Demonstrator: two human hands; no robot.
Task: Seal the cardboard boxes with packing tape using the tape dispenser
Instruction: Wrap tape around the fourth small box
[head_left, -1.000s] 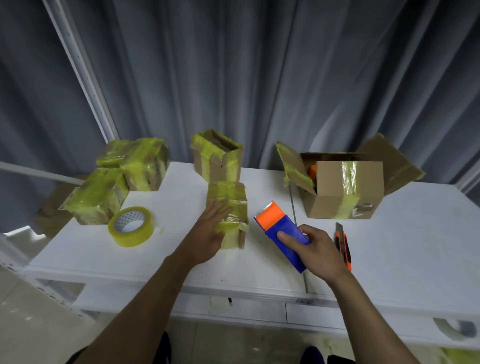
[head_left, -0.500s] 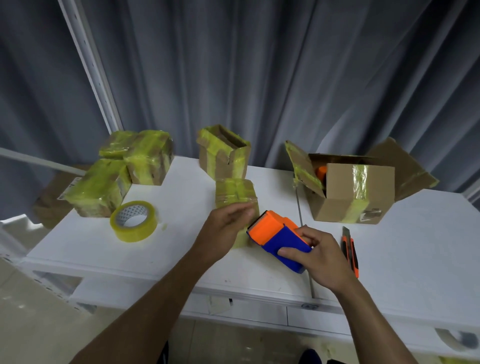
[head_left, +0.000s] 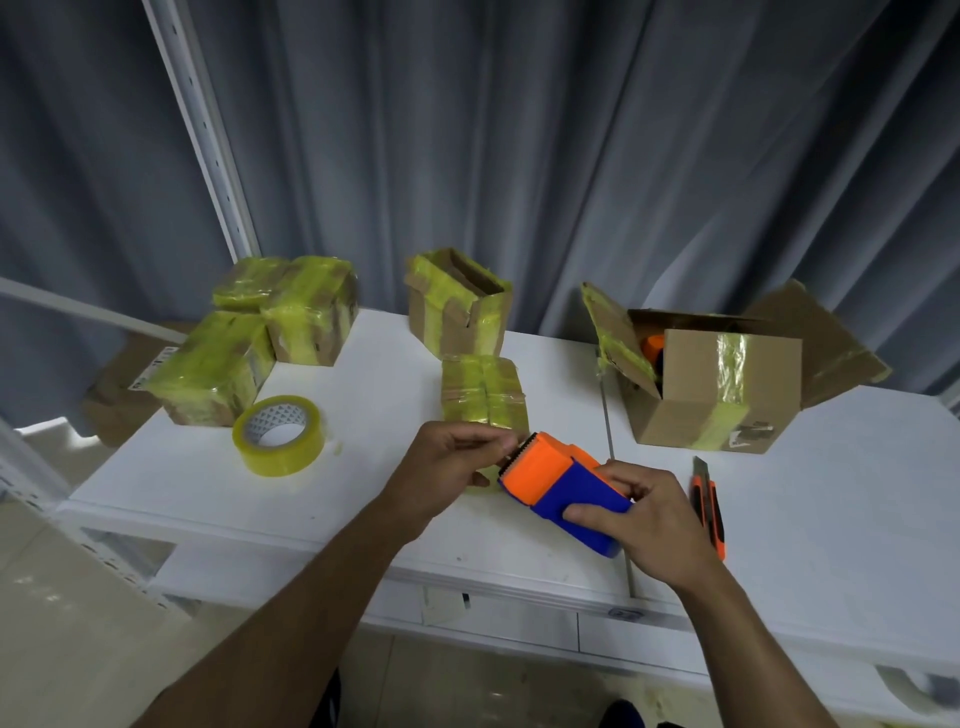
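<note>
Gripping the dispenser (head_left: 563, 486), the right hand (head_left: 652, 525) steadies it. At ten o'clock, the left hand (head_left: 452, 467) pinches the tape (head_left: 507, 458), likely pulling it free.

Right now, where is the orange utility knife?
In the head view, the utility knife lies on the white table, just right of the right hand, in front of the open cardboard box.

- The left forearm (head_left: 291, 597) reaches in from the lower left. The left hand (head_left: 447, 462) has its fingers curled, thumb and fingertips drawn together at the toothed end of the tape dispenser (head_left: 550, 475). Whether they pinch anything cannot be told.
- The right forearm (head_left: 753, 654) comes from the lower right. The right hand (head_left: 654, 519) grips the dispenser's body, thumb on its near side, fingers curled over the top.
</note>
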